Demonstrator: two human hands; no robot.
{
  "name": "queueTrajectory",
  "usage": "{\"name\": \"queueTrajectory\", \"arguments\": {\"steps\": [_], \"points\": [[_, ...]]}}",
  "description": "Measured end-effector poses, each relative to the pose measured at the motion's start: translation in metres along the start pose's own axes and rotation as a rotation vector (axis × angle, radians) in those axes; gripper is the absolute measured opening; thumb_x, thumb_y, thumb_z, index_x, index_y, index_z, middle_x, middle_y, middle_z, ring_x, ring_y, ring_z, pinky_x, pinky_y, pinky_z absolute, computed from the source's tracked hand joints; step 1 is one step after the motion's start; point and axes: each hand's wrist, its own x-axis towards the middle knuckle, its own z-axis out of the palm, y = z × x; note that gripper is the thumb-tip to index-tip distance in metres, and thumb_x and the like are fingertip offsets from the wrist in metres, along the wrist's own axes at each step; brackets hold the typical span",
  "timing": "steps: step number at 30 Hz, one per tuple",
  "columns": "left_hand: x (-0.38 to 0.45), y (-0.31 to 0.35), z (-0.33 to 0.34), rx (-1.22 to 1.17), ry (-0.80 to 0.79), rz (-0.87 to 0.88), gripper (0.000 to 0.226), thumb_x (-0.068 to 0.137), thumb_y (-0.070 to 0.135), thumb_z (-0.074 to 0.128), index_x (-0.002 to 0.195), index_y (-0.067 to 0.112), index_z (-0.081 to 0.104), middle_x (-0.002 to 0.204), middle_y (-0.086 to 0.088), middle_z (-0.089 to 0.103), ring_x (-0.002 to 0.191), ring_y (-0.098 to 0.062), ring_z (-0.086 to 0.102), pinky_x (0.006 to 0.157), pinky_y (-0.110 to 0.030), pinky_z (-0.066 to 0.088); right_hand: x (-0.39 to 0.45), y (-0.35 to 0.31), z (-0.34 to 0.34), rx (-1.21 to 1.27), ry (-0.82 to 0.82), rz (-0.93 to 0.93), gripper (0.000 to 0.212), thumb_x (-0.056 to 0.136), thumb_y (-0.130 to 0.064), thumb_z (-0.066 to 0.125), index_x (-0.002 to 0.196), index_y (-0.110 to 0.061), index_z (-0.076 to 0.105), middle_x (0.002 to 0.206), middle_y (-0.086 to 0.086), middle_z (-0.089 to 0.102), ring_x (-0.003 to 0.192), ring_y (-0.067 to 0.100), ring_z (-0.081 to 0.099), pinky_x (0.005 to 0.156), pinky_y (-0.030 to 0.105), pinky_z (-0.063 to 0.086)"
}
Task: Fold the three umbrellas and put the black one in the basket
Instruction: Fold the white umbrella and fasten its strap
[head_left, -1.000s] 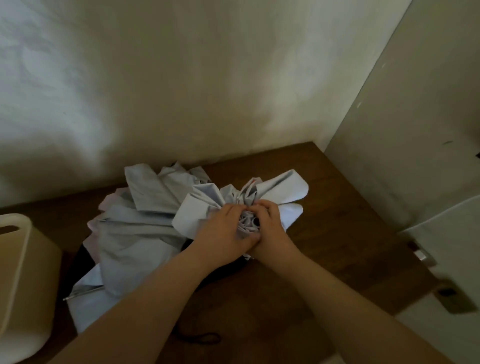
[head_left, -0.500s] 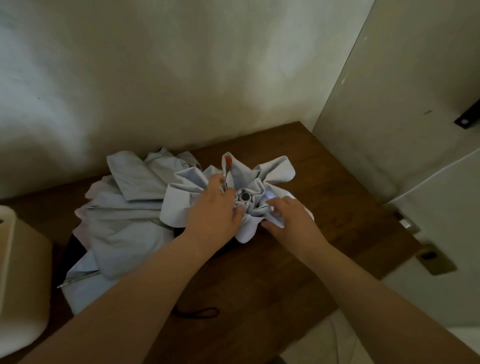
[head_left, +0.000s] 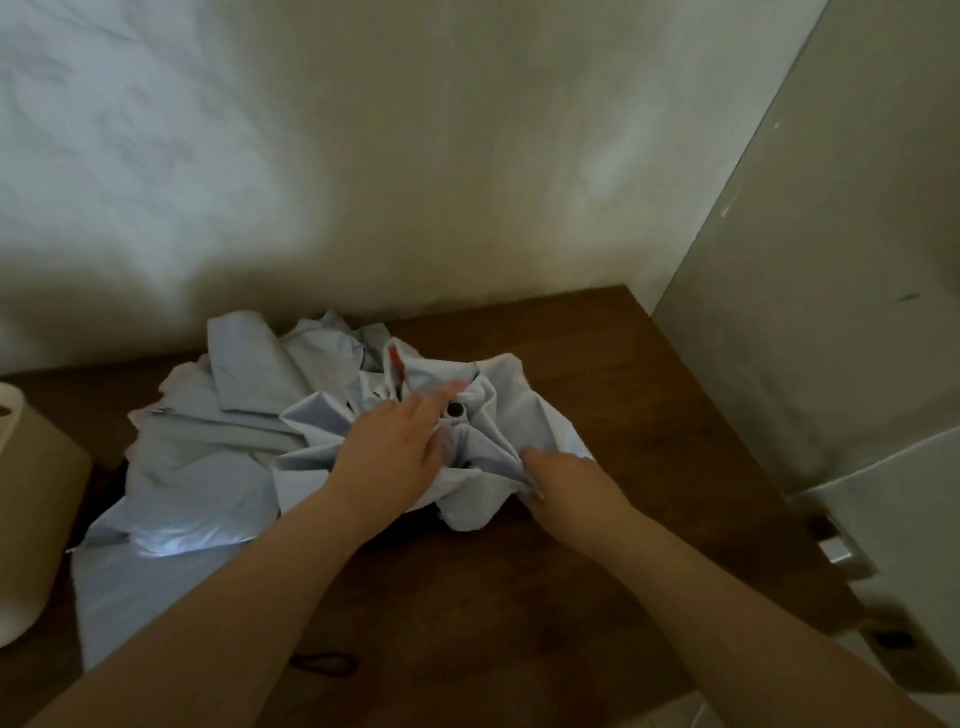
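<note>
A pale blue-grey umbrella (head_left: 498, 410) lies crumpled on the wooden table (head_left: 649, 415), its dark round tip facing up in the middle of the folds. My left hand (head_left: 400, 441) rests on its cloth just left of the tip, fingers stretched out. My right hand (head_left: 563, 475) pinches a fold at the umbrella's near right edge. More grey-blue umbrella cloth (head_left: 208, 457) is heaped to the left, with something black showing underneath. A beige basket (head_left: 31, 499) stands at the left edge.
A black wrist loop (head_left: 324, 664) lies on the table near its front edge. A wall runs behind the table. A door with a metal latch (head_left: 836, 551) stands to the right.
Both hands gripped the umbrella's centre together; now they have parted. The left lies flat beside the tip, the right has moved down to the near right edge, and the cloth has spread out.
</note>
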Motion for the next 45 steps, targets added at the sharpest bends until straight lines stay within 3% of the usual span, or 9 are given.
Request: {"name": "queueTrajectory", "arguments": {"steps": [3, 11, 15, 18, 20, 27, 37, 41, 45], "points": [[0.003, 0.008, 0.001, 0.134, -0.05, 0.03, 0.055, 0.112, 0.03, 0.028, 0.164, 0.041, 0.013, 0.153, -0.002, 0.045, 0.128, -0.021, 0.051, 0.107, -0.031, 0.044, 0.008, 0.012, -0.012, 0.025, -0.079, -0.009, 0.034, 0.094, -0.021, 0.048, 0.128, -0.021, 0.045, 0.123, 0.008, 0.056, 0.108, 0.025, 0.056, 0.089, 0.034, 0.047], [0.006, 0.024, 0.005, 0.172, -0.069, -0.082, 0.049, 0.111, 0.044, 0.03, 0.159, 0.036, 0.024, 0.146, -0.002, 0.048, 0.13, -0.021, 0.05, 0.111, -0.035, 0.039, 0.008, 0.046, -0.019, 0.489, 0.126, -0.036, 0.035, 0.087, -0.013, 0.058, 0.115, -0.032, 0.051, 0.119, -0.006, 0.05, 0.106, 0.01, 0.051, 0.083, 0.022, 0.046], [0.007, 0.026, 0.006, 0.119, -0.095, -0.101, 0.046, 0.111, 0.04, 0.032, 0.157, 0.033, 0.029, 0.145, -0.003, 0.051, 0.125, -0.022, 0.055, 0.11, -0.032, 0.041, 0.035, 0.048, -0.034, 0.55, 0.179, 0.085, 0.051, 0.09, -0.029, 0.057, 0.136, -0.023, 0.038, 0.136, 0.0, 0.043, 0.126, 0.019, 0.04, 0.098, 0.035, 0.041], [0.005, 0.025, 0.009, 0.089, -0.084, -0.118, 0.043, 0.112, 0.035, 0.032, 0.154, 0.03, 0.033, 0.144, -0.004, 0.053, 0.121, -0.024, 0.057, 0.106, -0.031, 0.044, 0.044, 0.04, -0.032, 0.593, 0.041, -0.013, 0.01, 0.094, -0.034, 0.051, 0.097, -0.026, 0.056, 0.093, -0.005, 0.056, 0.084, 0.01, 0.054, 0.068, 0.022, 0.042], [0.006, 0.026, 0.011, 0.075, -0.067, -0.158, 0.042, 0.112, 0.032, 0.033, 0.154, 0.027, 0.035, 0.143, -0.006, 0.054, 0.122, -0.025, 0.057, 0.105, -0.031, 0.044, 0.041, 0.034, -0.032, 0.601, 0.113, -0.119, 0.017, 0.096, -0.028, 0.049, 0.083, -0.021, 0.056, 0.074, -0.004, 0.052, 0.068, 0.009, 0.048, 0.059, 0.021, 0.036], [0.028, 0.043, 0.018, 0.058, -0.07, -0.157, 0.04, 0.112, 0.029, 0.036, 0.15, 0.021, 0.036, 0.135, -0.009, 0.057, 0.116, -0.026, 0.059, 0.095, -0.03, 0.044, 0.025, 0.031, -0.046, 0.338, 0.185, -0.308, 0.015, 0.095, -0.024, 0.051, 0.098, -0.015, 0.062, 0.095, 0.002, 0.063, 0.085, 0.015, 0.056, 0.076, 0.023, 0.043], [0.039, 0.046, 0.012, 0.119, -0.131, 0.042, 0.064, 0.112, 0.038, 0.028, 0.146, 0.047, -0.026, 0.133, -0.008, 0.051, 0.089, -0.016, 0.049, 0.076, -0.025, 0.037, 0.048, 0.024, -0.031, 0.199, 0.063, -0.244, 0.034, 0.096, -0.021, 0.048, 0.129, -0.016, 0.046, 0.125, 0.007, 0.057, 0.107, 0.019, 0.055, 0.088, 0.022, 0.039], [0.043, 0.04, 0.016, 0.153, -0.102, 0.043, 0.055, 0.11, 0.042, 0.012, 0.159, 0.046, -0.012, 0.136, -0.006, 0.052, 0.093, -0.017, 0.058, 0.078, -0.025, 0.047, 0.052, 0.023, -0.033, 0.165, -0.013, -0.193, 0.043, 0.095, -0.019, 0.05, 0.136, -0.017, 0.039, 0.139, 0.007, 0.045, 0.125, 0.021, 0.044, 0.106, 0.033, 0.033], [0.048, 0.037, 0.016, 0.167, -0.141, -0.017, 0.051, 0.113, 0.04, 0.02, 0.164, 0.04, 0.013, 0.14, -0.006, 0.049, 0.091, -0.016, 0.053, 0.076, -0.023, 0.04, 0.034, 0.036, -0.036, 0.429, 0.071, -0.2, 0.041, 0.095, -0.006, 0.043, 0.134, -0.02, 0.044, 0.132, 0.007, 0.052, 0.115, 0.018, 0.05, 0.097, 0.026, 0.042]]}}
